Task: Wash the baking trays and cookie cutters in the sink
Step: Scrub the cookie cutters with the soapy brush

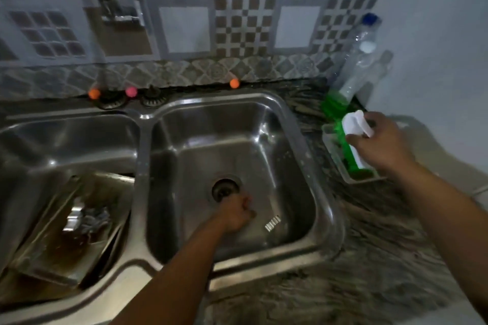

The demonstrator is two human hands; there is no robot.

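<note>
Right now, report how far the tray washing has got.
Nothing looks washed: the stained baking trays and cookie cutters sit stacked in the left basin. In hand: the right hand grips the green soap bottle; the left hand is curled near the right basin's drain. All scrubbing and rinsing remain.

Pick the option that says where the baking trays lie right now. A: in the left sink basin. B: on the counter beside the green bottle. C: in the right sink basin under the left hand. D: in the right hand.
A: the baking trays lie stacked and tilted in the left sink basin, with metal cookie cutters on top.
</note>
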